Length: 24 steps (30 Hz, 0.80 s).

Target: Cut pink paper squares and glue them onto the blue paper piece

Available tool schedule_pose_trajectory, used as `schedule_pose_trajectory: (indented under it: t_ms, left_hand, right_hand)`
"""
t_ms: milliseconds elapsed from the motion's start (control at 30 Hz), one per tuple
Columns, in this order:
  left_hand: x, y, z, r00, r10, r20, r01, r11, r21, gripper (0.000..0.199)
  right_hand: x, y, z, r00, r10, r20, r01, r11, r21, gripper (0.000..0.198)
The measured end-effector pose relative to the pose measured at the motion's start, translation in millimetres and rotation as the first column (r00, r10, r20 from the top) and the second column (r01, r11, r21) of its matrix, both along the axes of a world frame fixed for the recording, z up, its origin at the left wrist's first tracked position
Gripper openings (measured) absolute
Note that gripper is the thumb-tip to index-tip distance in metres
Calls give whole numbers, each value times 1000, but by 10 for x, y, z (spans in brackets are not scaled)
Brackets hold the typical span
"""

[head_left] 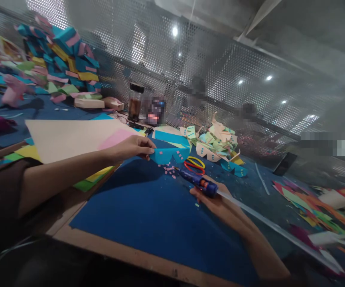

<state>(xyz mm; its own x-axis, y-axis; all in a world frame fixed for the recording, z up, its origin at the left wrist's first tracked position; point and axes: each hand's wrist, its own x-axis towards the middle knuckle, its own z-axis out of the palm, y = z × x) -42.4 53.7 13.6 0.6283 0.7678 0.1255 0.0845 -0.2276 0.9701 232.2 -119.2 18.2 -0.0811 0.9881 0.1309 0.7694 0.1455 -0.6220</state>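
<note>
Pinched by its left end, a blue paper cutout (pixel 170 154) with pink squares on it hangs from my left hand (pixel 135 146) above the blue work surface. My right hand (pixel 214 197) is wrapped round a dark blue hot glue gun (pixel 195 180), with a long clear glue stick (pixel 268 222) running out of its back end. The gun's tip points toward small pink paper squares (pixel 169 170) scattered just below the cutout. Right behind the tip lie yellow and red rings (pixel 196 164). Another blue cutout (pixel 234 169) rests farther right.
Pale paper cutouts (pixel 218 139) are heaped at the back. A large cream sheet (pixel 67 135) lies at left, before a tall pile of folded paper pieces (pixel 67 56). A lidded jar (pixel 135 103) stands by the mesh partition (pixel 166 48). Coloured paper strips (pixel 312 209) lie at right.
</note>
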Motion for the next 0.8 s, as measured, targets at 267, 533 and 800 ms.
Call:
schedule_pose_trajectory:
  t_ms: [267, 533, 800]
  left_hand:
    - [7, -34, 4, 998, -62, -28, 63, 997, 40, 20]
    - [-12, 2, -50, 994, -99, -35, 101, 993, 65, 21]
    - [0, 10, -59, 993, -94, -68, 99, 992, 78, 21]
  right_hand:
    - [-220, 108, 46, 943, 47, 329, -122, 970, 212, 12]
    - [-221, 87, 49, 881, 96, 463, -245, 930, 274, 19]
    - [-193, 111, -21, 849, 100, 519, -289, 910, 297, 23]
